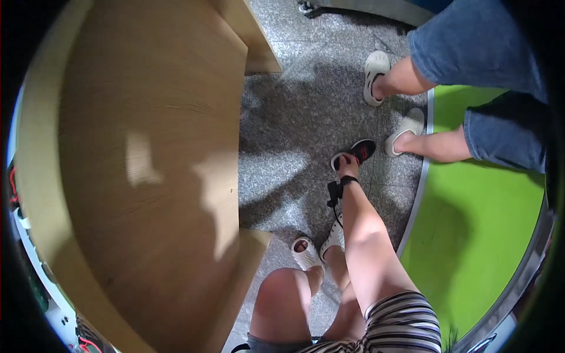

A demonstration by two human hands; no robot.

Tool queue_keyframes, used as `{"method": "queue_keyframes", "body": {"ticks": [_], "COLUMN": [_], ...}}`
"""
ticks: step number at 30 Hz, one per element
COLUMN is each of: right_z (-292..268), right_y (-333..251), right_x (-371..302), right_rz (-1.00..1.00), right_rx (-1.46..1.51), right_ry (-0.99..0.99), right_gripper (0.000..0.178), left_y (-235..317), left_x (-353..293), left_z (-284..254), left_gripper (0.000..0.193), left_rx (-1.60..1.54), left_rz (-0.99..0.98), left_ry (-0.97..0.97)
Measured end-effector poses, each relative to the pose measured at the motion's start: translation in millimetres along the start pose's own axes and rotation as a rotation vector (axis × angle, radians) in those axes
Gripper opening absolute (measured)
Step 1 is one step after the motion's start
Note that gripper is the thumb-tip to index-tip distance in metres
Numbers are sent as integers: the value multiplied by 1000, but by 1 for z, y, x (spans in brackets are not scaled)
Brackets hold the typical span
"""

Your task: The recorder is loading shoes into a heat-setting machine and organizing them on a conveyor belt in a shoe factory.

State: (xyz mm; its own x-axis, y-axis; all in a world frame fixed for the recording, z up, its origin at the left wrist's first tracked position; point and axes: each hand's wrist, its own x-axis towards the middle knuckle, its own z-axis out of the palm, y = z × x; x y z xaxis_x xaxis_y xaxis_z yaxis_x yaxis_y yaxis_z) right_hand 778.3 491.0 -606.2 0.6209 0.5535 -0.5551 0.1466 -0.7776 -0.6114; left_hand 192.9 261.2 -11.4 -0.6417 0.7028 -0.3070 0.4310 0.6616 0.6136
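Note:
My right hand [348, 167] reaches down to the floor and is closed on a black sneaker [364, 150] with red details and a white sole edge. Its fingers grip the sneaker at the heel end, and the toe points up and to the right. A small black device [335, 190] with a cable is strapped at my right wrist. No part of my left hand shows in the picture.
A large wooden panel with side boards [147, 235] fills the left side. To the right stands a green panel [471, 235] with a grey edge. Another person's feet in white clogs [376, 76] are just beyond the sneaker. My own white clogs [306, 253] are below on the speckled grey floor [294, 117]. A caster [307, 9] shows at the top.

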Motion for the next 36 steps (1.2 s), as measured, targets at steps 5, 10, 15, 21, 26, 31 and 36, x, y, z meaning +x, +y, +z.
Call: {"method": "queue_keyframes", "body": {"ticks": [5, 10, 15, 21, 26, 31, 36], "right_z": [-77, -128, -268, -408, -378, -274, -213], "right_y": [10, -38, -150, -294, -404, -464, -453], "right_x": [-25, -169, -367, -531, -576, -583, -584], "right_rz": [59, 3, 81, -275, -761, -1375, -1452], "right_rx": [315, 251, 278, 78, -108, -289, -248], "right_ry": [-29, -372, -728, -777, -801, -571, -568], "right_gripper": [6, 10, 10, 7, 12, 17, 66], "left_y": [38, 99, 88, 163, 160, 166, 181], "left_x": [-6, -51, -44, -50, -53, -46, -24], "left_z": [30, 16, 25, 33, 28, 27, 56], "left_gripper": [47, 42, 74, 79, 81, 77, 81], "left_rx": [136, 283, 592, 425, 368, 248, -438], "left_rz": [154, 254, 426, 472, 476, 487, 241], "left_ry": [-41, 24, 36, 39, 82, 41, 144]}}
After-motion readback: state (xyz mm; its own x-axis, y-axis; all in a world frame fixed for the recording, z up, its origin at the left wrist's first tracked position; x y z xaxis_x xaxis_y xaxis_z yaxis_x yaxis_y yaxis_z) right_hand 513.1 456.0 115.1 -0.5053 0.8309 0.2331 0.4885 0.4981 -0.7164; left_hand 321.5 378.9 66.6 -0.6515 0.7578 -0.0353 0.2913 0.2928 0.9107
